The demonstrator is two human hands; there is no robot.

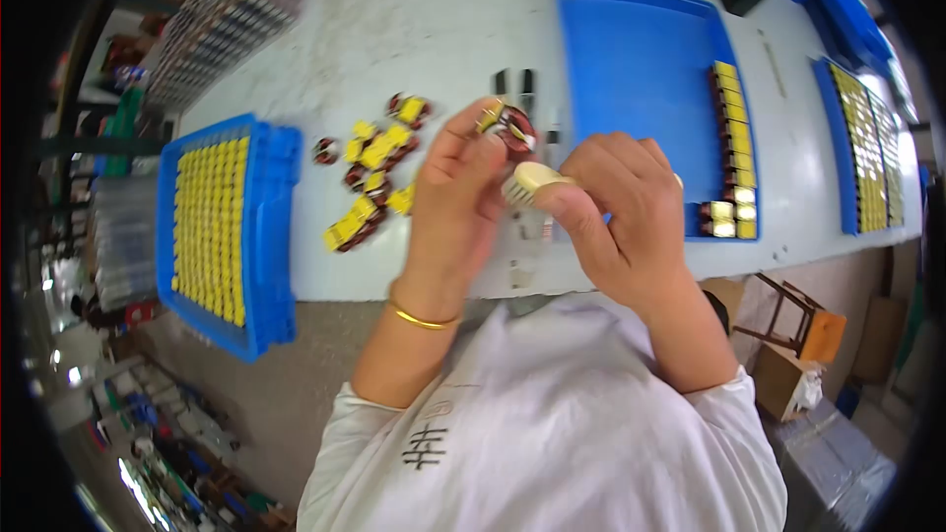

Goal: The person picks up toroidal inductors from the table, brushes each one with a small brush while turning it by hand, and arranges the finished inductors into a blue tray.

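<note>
My left hand [455, 187], with a gold bangle at the wrist, pinches a small copper-wound coil with yellow tape [512, 126] between thumb and fingers. Wrapped in my right hand [631, 212] is a small cream-handled brush [538, 175]. Its pale bristles point down and left, just below the coil; whether they touch it I cannot tell. Left of my hands, several similar yellow-taped coils [384, 150] lie in a loose pile on the white table [424, 25]. Small black-ended items [527, 82] lie just beyond the held coil.
At left stands a blue crate [278, 187] filled with rows of yellow-topped pieces. A blue tray [631, 49] at right has coils lined along its right side and lower corner. Another filled blue tray [836, 153] lies farther right. A wooden stool [820, 333] stands beyond the table edge.
</note>
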